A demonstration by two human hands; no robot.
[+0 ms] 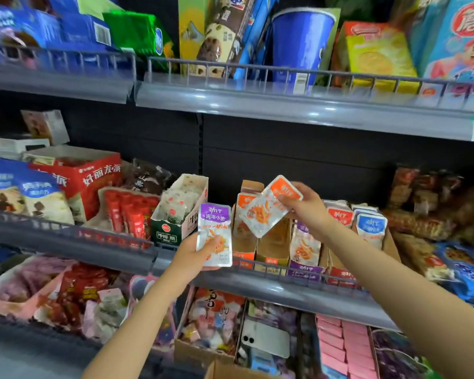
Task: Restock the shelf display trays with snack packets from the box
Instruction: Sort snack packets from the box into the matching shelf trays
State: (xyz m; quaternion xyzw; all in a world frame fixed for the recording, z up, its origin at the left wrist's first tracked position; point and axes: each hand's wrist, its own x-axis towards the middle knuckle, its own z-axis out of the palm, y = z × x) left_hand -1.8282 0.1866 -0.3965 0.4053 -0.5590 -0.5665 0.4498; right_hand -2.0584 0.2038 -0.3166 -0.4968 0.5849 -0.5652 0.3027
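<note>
Fingers of left hand (195, 255) grip purple packet (214, 228), right hand (306, 207) pinches orange packet (267, 209) above tray (272, 251).

Two hands are in view, the left hand (195, 255) and the right hand (304, 206). Each holds one packet, which makes two packets held: one purple packet (214, 233) and one orange packet (268, 206).

Two grey shelf fronts cross the view, the top shelf (257, 105) and the middle shelf (271, 291).

Four cardboard trays stand side by side on the middle shelf: an orange tray (243, 262), a second orange tray (271, 259), one purple tray (307, 270) and one red tray (340, 274). The blue-topped packets (371, 225) are stacked too closely to count, and I cannot tell whether they fill a fifth tray.

There is one green tray (166, 236), one red box (93, 176), one blue cup (301, 42) and one white phone (266, 340).
</note>
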